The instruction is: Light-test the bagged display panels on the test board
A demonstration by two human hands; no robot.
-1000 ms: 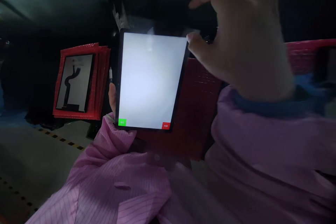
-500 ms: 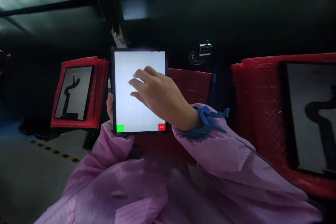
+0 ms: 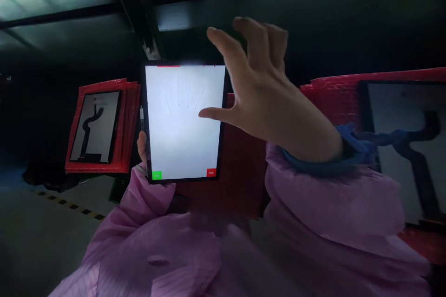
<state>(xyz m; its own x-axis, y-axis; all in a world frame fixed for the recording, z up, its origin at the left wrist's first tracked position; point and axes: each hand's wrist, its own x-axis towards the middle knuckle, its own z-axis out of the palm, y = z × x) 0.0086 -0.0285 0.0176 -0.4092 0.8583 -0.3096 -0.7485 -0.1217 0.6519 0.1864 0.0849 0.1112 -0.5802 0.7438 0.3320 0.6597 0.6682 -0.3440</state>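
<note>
A lit tablet screen (image 3: 183, 120) glows white, with a small green button at its lower left corner and a red one at its lower right. Faint finger trails show on the glass. My left hand (image 3: 141, 145) grips the tablet from behind at its left edge; only a thumb and part of the palm show. Raised in front of the screen's right edge and off the glass, my right hand (image 3: 259, 88) has its fingers spread. Both arms wear pink striped sleeves, the right with a blue cuff.
A stack of red bubble-wrap pads (image 3: 101, 125) with a display panel on top stands at the left. A similar red stack with a panel (image 3: 400, 144) is at the right. Another red pad (image 3: 244, 171) lies behind the tablet. The surroundings are dark.
My right hand had been touching the middle of the screen; it has lifted up and to the right, fingers spread. Finger trails now show on the glass. The tablet stays in my left hand.
</note>
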